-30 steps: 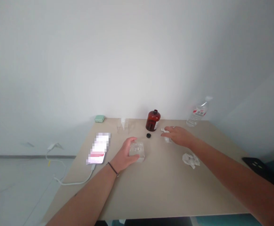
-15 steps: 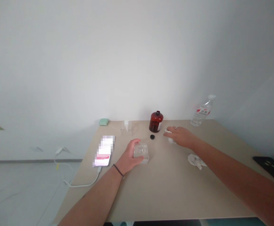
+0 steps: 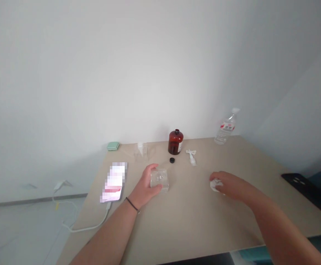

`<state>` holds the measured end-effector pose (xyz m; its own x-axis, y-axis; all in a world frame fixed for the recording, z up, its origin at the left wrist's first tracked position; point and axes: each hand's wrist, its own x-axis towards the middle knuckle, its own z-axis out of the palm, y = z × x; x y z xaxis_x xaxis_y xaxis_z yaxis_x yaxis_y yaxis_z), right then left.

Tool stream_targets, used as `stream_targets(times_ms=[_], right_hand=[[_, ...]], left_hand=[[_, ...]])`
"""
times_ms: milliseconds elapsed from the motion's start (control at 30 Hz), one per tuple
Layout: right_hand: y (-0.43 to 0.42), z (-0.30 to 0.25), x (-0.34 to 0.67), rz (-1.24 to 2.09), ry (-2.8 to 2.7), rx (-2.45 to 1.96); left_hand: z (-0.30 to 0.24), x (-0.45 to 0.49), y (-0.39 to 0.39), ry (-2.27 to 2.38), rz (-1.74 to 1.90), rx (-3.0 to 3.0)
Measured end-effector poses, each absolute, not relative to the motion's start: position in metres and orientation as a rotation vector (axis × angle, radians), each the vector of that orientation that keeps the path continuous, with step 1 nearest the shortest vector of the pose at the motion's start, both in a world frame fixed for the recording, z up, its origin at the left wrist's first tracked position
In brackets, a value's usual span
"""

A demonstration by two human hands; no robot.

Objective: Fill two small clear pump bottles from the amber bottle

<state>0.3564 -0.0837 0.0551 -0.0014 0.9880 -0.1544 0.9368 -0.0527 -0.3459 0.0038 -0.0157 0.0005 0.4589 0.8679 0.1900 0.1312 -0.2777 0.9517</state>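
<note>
The left hand (image 3: 145,182) gripped a clear square container (image 3: 159,180) on the desk (image 3: 193,213); the right hand (image 3: 230,186) clenched around a crumpled white tissue (image 3: 216,186).

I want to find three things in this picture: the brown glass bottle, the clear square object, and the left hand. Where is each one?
Brown glass bottle (image 3: 175,143): head view, on the bottle's body.
Clear square object (image 3: 161,180): head view, on its top face.
Left hand (image 3: 144,182): head view, on the back of the hand.

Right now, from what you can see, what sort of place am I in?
Probably a simple indoor workroom or makeshift lab: a beige table against a white wall holds an amber glass bottle, a clear container, and a phone on a charging cable.
</note>
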Motion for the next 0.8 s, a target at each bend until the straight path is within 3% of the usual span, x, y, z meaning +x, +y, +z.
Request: stream_targets(times_ms=[167,300,800], right_hand=[[-0.067,0.091,0.283,0.956,-1.862,-1.547],[-0.037,0.106,0.222,0.822,-1.928,-1.361],[-0.015,0.110,0.151,0.230,-2.784,-1.503]], left_hand=[[0.002,0.004,-0.015,0.872,0.921,1.728],[0.002,0.004,-0.012,0.846,0.909,1.747],[0.008,0.005,-0.013,0.773,1.030,1.739]])
